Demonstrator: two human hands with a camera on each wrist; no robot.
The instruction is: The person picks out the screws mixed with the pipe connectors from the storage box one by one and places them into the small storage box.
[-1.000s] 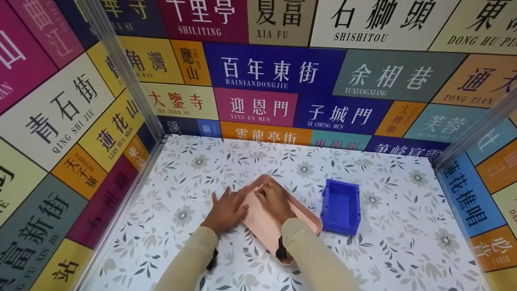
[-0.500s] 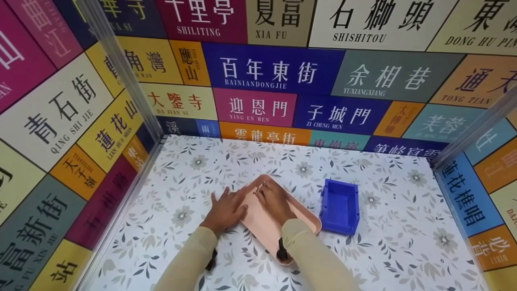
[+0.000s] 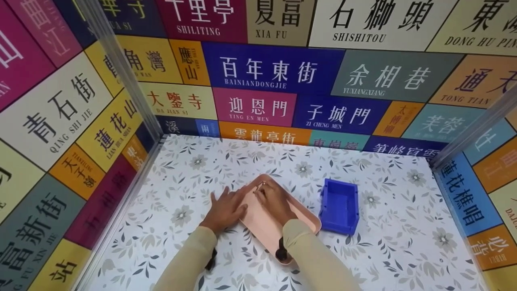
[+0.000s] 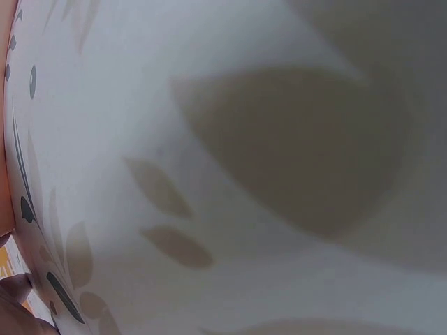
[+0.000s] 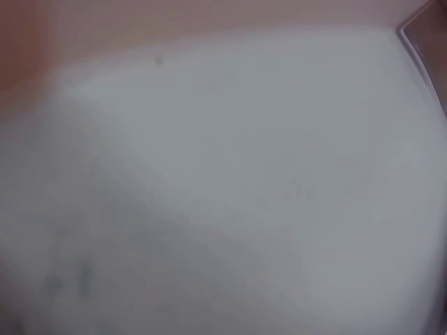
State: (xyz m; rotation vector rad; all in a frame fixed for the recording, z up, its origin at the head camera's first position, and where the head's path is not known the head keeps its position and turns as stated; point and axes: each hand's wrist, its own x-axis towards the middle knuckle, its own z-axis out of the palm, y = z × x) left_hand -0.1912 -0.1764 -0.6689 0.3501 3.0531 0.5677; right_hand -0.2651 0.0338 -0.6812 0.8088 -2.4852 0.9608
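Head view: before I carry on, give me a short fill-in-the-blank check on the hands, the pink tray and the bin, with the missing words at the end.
1. The bin beside the pink tray is coloured ____.
2. Of the left hand and the right hand, the one nearer the bin is the ____ one.
3. The tabletop is printed with leaves and ____.

Missing words: blue; right; flowers.
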